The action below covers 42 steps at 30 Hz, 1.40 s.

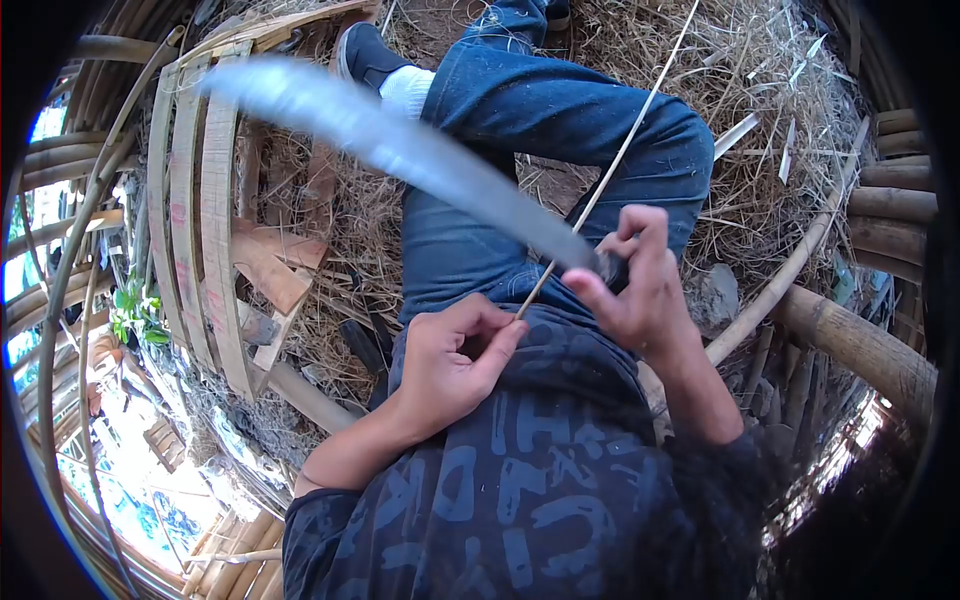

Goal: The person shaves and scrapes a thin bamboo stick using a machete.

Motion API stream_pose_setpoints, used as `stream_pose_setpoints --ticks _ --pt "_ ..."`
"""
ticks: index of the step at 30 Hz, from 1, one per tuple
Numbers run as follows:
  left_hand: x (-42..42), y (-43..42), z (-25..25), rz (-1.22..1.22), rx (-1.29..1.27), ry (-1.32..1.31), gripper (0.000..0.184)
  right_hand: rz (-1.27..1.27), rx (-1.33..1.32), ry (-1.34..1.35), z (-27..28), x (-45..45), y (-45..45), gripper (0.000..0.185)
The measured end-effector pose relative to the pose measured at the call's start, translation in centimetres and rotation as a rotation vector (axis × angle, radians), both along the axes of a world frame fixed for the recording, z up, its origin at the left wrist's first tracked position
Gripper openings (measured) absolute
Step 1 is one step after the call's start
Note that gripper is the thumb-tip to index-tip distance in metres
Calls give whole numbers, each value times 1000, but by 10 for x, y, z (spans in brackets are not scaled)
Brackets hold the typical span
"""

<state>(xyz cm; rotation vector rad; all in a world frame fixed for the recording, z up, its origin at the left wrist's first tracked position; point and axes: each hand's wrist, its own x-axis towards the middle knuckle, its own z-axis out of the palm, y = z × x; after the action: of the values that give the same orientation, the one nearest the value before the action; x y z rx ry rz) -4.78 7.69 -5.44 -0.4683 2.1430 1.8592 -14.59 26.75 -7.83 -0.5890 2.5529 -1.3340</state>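
Thin strip (621,150) runs outward from the pinching left hand (455,350); right hand (648,290) holds knife (400,145).

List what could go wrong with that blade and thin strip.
1. The long blade, blurred in the right hand, crosses over the jeans in this view; a slip might cut a leg, though its height above them is unclear.
2. The left hand pinches the thin strip near the blade's handle end; its bare fingers could get nicked or splintered.
3. The strip looks slender, so uneven pressure might snap it.
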Motion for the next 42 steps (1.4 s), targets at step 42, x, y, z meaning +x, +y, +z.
stream_pose_setpoints --ticks 42 --pt "-2 -2 -9 108 636 -249 12 205 -51 157 0 11 -9 72"
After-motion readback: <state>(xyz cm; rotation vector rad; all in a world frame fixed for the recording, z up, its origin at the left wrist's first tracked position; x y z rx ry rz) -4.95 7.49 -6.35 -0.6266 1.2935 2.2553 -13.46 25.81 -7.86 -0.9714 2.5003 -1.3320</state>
